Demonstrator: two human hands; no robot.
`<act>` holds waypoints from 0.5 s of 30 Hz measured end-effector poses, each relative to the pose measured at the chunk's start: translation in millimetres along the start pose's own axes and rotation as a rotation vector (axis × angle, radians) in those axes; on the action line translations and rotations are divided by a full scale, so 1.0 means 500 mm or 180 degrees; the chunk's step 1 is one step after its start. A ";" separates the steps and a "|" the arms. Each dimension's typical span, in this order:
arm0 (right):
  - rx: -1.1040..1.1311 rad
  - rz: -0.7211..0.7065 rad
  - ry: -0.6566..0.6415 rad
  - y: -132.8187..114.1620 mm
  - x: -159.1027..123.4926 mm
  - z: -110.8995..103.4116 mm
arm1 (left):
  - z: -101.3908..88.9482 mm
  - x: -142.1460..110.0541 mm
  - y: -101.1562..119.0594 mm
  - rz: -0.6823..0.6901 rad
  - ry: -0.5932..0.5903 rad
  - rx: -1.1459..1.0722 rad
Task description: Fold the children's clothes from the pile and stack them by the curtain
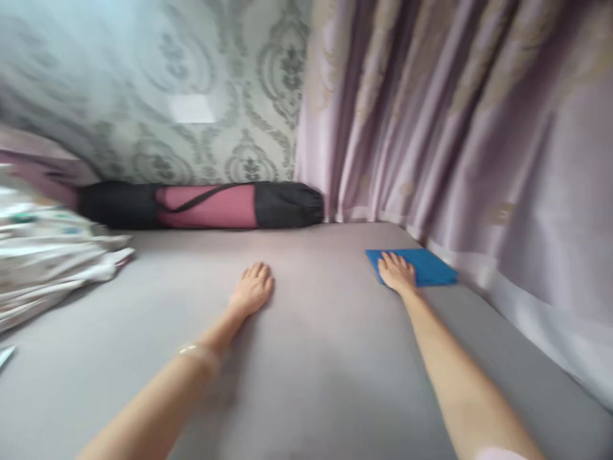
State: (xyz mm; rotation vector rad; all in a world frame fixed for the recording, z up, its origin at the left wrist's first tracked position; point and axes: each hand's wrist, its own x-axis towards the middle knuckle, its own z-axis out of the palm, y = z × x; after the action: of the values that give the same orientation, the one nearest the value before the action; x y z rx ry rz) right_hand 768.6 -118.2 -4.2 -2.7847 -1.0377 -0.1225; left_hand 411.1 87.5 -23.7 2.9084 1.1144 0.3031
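Note:
My left hand (253, 289) rests palm down on the grey sheet-covered surface (316, 358), fingers stretched forward, with nothing held. A pale bracelet (198, 353) circles that wrist. Off to the right, my right hand (397, 271) lies flat on the left part of a flat blue folded piece (433, 267), which looks like cloth. Its fingers are slightly spread and cover part of the blue piece, not gripping it.
A long black and pink bag (205, 206) with a strap lies along the patterned wall (249, 89). Mauve curtains (431, 128) hang down the right side. Crumpled patterned bedding (52, 249) is heaped at left. Part of a light flat object (6, 355) shows at the left edge.

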 end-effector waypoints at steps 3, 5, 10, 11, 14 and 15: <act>0.0265 -0.0258 0.0390 0.019 0.014 0.008 | -0.017 0.000 0.010 -0.0128 0.0044 -0.0206; 0.0510 -0.0362 0.0576 0.028 0.024 0.019 | -0.026 0.000 0.010 -0.0113 0.0100 -0.0297; 0.0925 -0.0590 0.0859 0.001 -0.002 0.049 | -0.037 -0.007 0.004 -0.0279 0.0226 -0.0183; 0.0931 -0.0685 0.0870 -0.016 -0.017 0.056 | -0.038 -0.009 0.002 -0.0330 0.0267 -0.0170; 0.0814 -0.0989 0.0694 -0.092 -0.074 0.081 | -0.041 -0.012 -0.002 -0.0399 0.0315 -0.0173; 0.0790 -0.1119 0.0536 -0.125 -0.095 0.091 | -0.043 -0.012 -0.003 -0.0377 0.0293 -0.0201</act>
State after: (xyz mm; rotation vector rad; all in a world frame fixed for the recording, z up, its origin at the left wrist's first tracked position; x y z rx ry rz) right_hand 692.5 -93.8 -47.5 -2.3088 -1.3816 -0.2483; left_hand 401.7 83.6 -4.1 2.7855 1.2595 0.4644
